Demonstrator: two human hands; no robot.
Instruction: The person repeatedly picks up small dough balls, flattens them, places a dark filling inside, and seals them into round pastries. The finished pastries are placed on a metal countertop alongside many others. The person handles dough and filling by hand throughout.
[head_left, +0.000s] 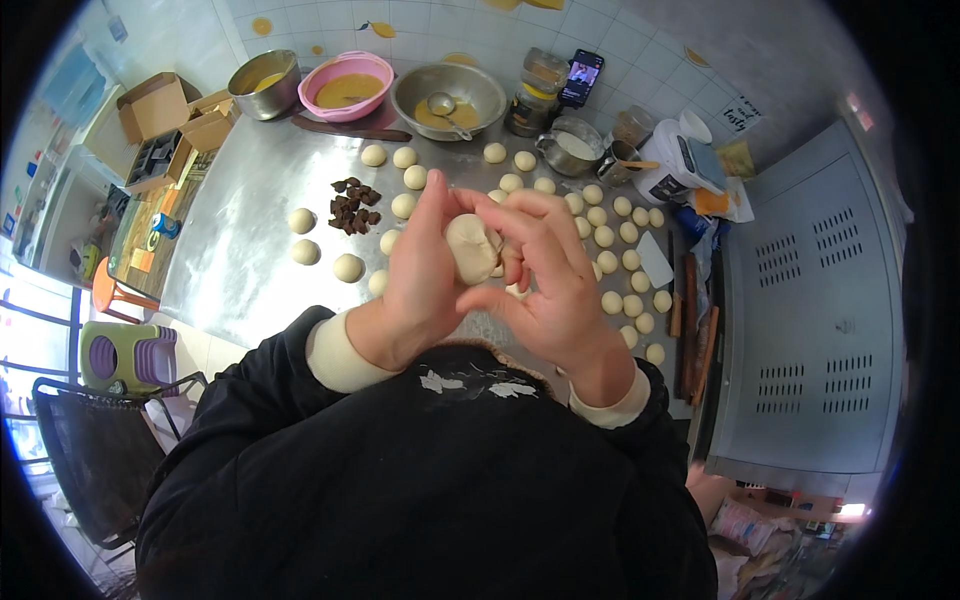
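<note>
Between my two hands, raised above the metal table (225, 217), is a pale piece of dough (471, 247) with a creased, gathered edge on its right side. My left hand (424, 262) cups it from the left, thumb pointing up. The curved fingers of my right hand (551, 262) reach around its far right side, with the thumb low and near it. Dark brown chunks (354, 206) lie in a small heap left of my hands. Round dough balls (347, 268) sit on the left part of the table, and many more dough balls (604, 236) spread over the right.
Along the tiled wall stand a steel pot (264, 105), a pink basin (330, 109), a steel bowl (405, 105) with a ladle (441, 103), jars and a phone (581, 79). A white scraper (655, 259) and rolling pins (688, 322) lie at the right, beside a grey metal cabinet (810, 322).
</note>
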